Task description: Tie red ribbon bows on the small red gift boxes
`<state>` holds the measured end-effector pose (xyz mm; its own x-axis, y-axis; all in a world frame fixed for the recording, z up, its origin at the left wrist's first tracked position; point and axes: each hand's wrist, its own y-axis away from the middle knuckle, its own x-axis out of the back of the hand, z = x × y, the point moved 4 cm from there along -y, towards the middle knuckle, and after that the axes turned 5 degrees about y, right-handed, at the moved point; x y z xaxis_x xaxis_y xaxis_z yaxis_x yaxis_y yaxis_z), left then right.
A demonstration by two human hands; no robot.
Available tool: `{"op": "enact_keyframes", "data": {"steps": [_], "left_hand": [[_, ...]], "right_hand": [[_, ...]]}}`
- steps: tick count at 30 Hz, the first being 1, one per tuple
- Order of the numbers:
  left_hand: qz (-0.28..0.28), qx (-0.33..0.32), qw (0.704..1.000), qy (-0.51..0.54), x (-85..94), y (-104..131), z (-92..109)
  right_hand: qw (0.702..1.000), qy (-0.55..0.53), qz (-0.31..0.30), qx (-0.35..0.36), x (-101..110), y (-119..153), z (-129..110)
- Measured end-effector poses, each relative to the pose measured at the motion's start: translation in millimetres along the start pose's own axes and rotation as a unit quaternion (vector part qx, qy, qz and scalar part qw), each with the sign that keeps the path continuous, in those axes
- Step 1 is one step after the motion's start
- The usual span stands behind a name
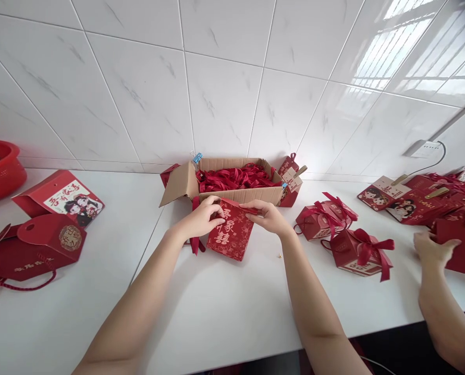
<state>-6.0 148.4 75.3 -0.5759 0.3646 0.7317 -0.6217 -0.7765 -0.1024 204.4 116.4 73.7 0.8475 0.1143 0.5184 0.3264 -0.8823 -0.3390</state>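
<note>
A red paper box with pale printed characters (230,232) is tilted above the white table, in front of the cardboard box. My left hand (201,217) is closed on its upper left edge, fingers bent. My right hand (269,216) pinches the flap at its upper right corner. Behind them, the open cardboard box (248,197) holds a heap of dark red ribbons (238,178). More red ribbon (194,245) hangs beside the box's front left corner, close to my left hand.
Two ribbon-tied red boxes (361,252) stand to the right. Farther right, another person's hand (436,250) touches a red box near a pile of red packaging (424,205). At left are larger red boxes (40,247) and a red basket (5,179). A tiled wall rises behind.
</note>
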Motion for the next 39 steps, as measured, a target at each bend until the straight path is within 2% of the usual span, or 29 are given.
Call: {"op": "enact_keyframes", "data": {"steps": [5, 11, 17, 25, 28, 32, 35, 37, 39], "left_hand": [[-0.018, -0.013, 1.0, 0.004, 0.5, 1, 0], [-0.005, -0.018, 1.0, 0.001, 0.6, -2, -1], [-0.014, -0.026, 1.0, -0.002, 1.7, 0, 4], [-0.023, -0.037, 0.999, -0.002, 4.4, 2, 9], [-0.023, -0.037, 0.999, 0.004, 3.6, 2, 9], [0.006, -0.087, 0.996, 0.01, 5.0, 3, 19], [0.05, -0.135, 0.989, -0.042, 9.0, 5, 28], [0.064, -0.147, 0.984, -0.079, 10.3, 5, 32], [0.055, -0.141, 0.985, -0.081, 9.5, 5, 33]], "right_hand": [[1.0, 0.014, 0.02, -0.005, 0, -1, 3], [0.998, 0.01, 0.052, -0.019, -2, -4, 5], [0.998, -0.023, 0.052, -0.039, -1, -1, -2], [0.984, -0.087, 0.1, -0.117, -12, -6, -5], [0.973, -0.13, 0.101, -0.159, -13, -5, -3], [0.971, -0.133, 0.079, -0.181, -13, -3, -2], [0.973, -0.124, 0.082, -0.177, -13, -4, -2], [0.974, -0.118, 0.084, -0.175, -12, -4, -3], [0.975, -0.112, 0.084, -0.172, -12, -5, -3]]}}
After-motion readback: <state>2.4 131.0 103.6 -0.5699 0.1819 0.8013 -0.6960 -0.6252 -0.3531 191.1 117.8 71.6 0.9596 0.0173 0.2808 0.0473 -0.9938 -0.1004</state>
